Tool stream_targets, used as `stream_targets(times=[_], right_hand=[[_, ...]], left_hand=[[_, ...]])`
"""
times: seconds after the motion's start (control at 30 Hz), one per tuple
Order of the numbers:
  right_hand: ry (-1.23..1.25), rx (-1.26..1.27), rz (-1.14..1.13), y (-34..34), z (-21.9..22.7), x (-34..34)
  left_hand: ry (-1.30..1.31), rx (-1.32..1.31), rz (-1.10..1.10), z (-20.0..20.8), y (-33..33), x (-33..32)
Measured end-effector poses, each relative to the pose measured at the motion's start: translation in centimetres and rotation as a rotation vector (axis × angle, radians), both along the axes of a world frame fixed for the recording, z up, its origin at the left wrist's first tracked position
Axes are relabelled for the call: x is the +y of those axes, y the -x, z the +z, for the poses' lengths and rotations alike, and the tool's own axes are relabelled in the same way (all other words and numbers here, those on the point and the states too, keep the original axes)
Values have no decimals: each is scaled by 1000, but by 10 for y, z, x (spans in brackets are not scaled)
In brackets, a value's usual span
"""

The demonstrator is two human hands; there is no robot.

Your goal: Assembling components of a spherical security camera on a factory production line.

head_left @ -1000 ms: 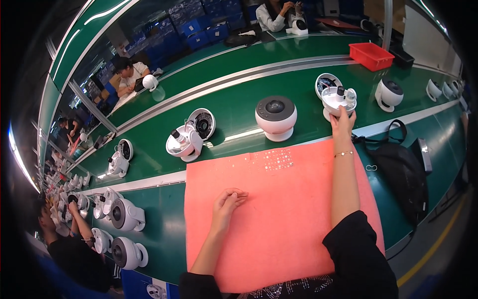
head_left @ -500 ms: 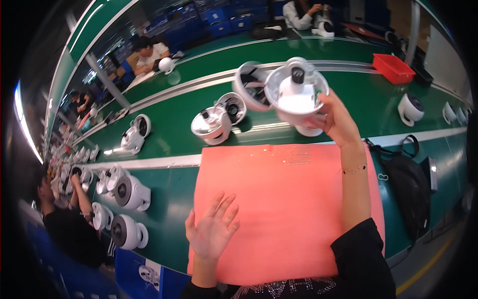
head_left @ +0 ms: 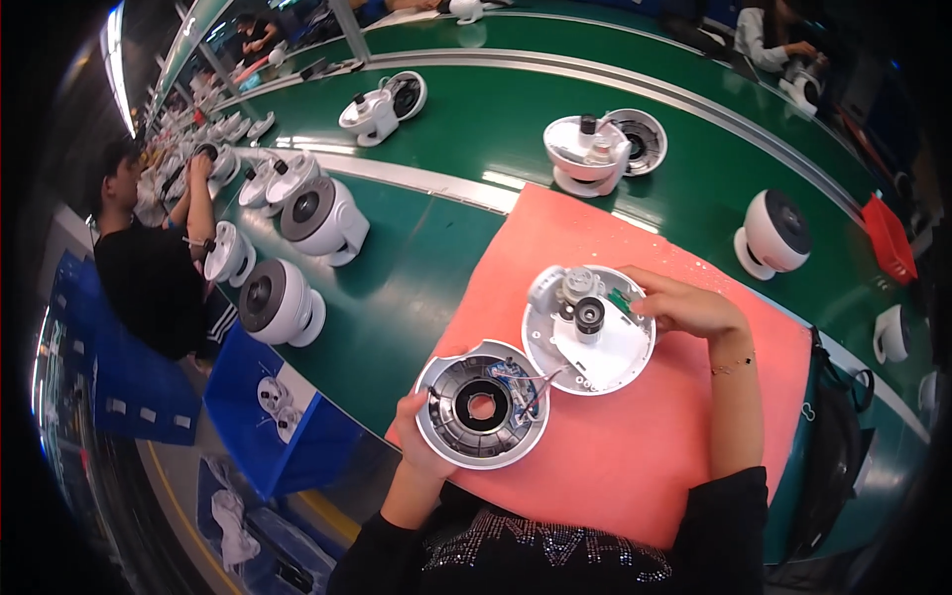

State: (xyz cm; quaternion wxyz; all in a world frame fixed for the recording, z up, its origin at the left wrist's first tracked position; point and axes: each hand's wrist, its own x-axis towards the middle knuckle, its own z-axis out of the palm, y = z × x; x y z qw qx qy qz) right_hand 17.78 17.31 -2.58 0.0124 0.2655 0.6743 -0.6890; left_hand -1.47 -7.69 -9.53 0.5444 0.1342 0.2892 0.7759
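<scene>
Two halves of an opened white dome camera lie on the pink mat (head_left: 635,446). My left hand (head_left: 421,441) grips the near-left edge of the round housing shell (head_left: 483,405), which shows a dark ring and loose wires inside. My right hand (head_left: 684,305) holds the right rim of the white base half (head_left: 588,330), which carries a small black lens and a green circuit board. Thin wires run between the two halves.
On the green conveyor table (head_left: 436,248) stand another opened dome camera (head_left: 595,149), a closed white camera (head_left: 773,233) and several more at left (head_left: 297,258). A person in black (head_left: 149,268) works at left. A red bin (head_left: 888,238) sits far right, a black bag (head_left: 838,466) beside me.
My right hand brought the camera down from the air onto the mat; it now lies split in two halves. My left hand went from flat and empty to gripping the shell.
</scene>
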Motion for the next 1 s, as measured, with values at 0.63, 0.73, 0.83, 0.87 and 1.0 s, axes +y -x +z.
stream_targets(times=[0.63,0.73,0.83,0.87,1.0], right_hand=[[-978,342,91,16,63,-106],[-811,283,69,-33,67,-52],[-456,132,-4,-40,66,-36],[-419,66,-12,-40,68,-32],[-465,-18,30,-34,52,-22]], left_hand=[[165,592,-114,41,-27,0],[121,986,-181,29,-17,37],[144,703,-200,24,-29,52],[134,702,-202,22,-35,57],[58,700,-136,13,-45,61]])
